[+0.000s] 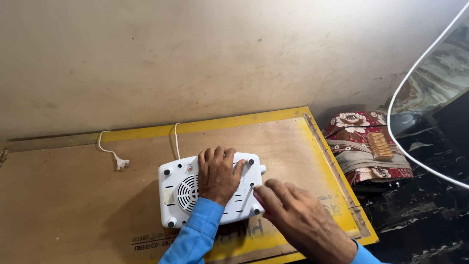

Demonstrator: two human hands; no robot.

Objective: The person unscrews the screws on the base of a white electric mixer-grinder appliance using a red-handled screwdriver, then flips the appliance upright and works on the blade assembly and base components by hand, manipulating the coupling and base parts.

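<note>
A white appliance lies underside-up on the plywood counter, its round vent grille facing up. The left hand presses flat on it, fingers spread, gripping nothing. The right hand has its grip pinched at the appliance's right edge by a screw hole; what it holds I cannot tell. A white cord with plug trails toward the wall

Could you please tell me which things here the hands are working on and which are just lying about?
In hand:
white appliance, underside up, on the board
left hand, flat on it
right hand, at its right edge
its cord

Lying about:
plug
floral cloth bundle
brown block on the bundle
white cable
</note>
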